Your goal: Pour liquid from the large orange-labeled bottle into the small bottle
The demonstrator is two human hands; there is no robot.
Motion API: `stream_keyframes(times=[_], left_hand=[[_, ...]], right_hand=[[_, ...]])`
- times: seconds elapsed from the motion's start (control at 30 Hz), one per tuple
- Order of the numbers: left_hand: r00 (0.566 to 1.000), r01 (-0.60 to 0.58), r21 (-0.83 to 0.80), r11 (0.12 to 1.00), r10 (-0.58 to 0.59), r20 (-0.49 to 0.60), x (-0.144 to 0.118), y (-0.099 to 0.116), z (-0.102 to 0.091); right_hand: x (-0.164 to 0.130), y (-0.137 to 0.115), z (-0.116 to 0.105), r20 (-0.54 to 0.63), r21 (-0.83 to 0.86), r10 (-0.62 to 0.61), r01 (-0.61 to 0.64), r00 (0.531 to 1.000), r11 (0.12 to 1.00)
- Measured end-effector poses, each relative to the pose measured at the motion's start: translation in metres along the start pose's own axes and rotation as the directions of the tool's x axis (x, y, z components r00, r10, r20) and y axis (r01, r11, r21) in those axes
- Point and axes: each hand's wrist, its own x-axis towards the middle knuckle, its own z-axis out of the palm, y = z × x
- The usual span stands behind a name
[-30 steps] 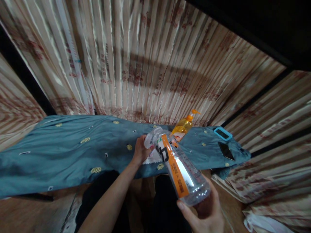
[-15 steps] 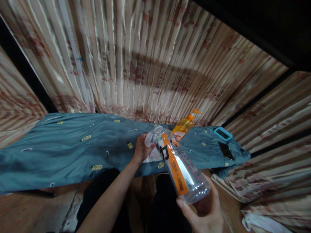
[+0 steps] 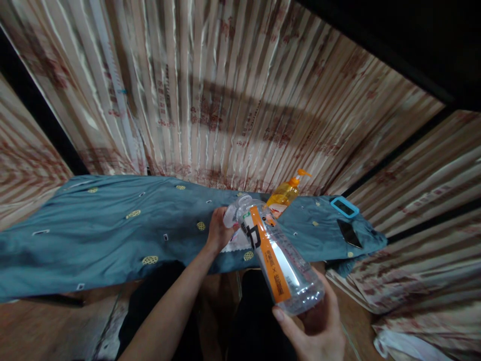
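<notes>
The head view is showing the left hand [image 3: 218, 231] gripping the cap end of a clear plastic bottle [image 3: 276, 255], tilted over the blue cloth [image 3: 112, 235], while the right hand [image 3: 319, 331] is cupping its base; it is looking light, thin-walled and likely slippery.

Table covered by teal patterned cloth [image 3: 112, 235]. On it: orange pump bottle [image 3: 284, 195] at the back right, blue-framed device [image 3: 344, 206] near the right end, dark phone [image 3: 349, 233] just beside it, white paper [image 3: 236, 243] near the front edge.
</notes>
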Motion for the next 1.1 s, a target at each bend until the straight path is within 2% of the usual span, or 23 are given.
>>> stream_keyframes(times=[0.37,0.9,1.1], left_hand=[[0.999,0.024,0.007,1.0,-0.024,0.027,0.0003,-0.002,0.0017],[1.0,0.022,0.007,1.0,-0.022,0.013,0.0013,-0.0016,0.0012],[1.0,0.009,0.007,1.0,-0.009,0.01,0.0012,-0.0043,0.0021]], right_hand=[[-0.0001,-0.0014,-0.0005,0.013,-0.035,-0.004,0.004,1.0,0.999],[-0.0001,-0.0013,-0.0008,0.011,-0.066,-0.005,0.005,1.0,0.998],[-0.0005,0.0025,-0.0007,-0.001,-0.022,-0.022,0.022,1.0,1.0]])
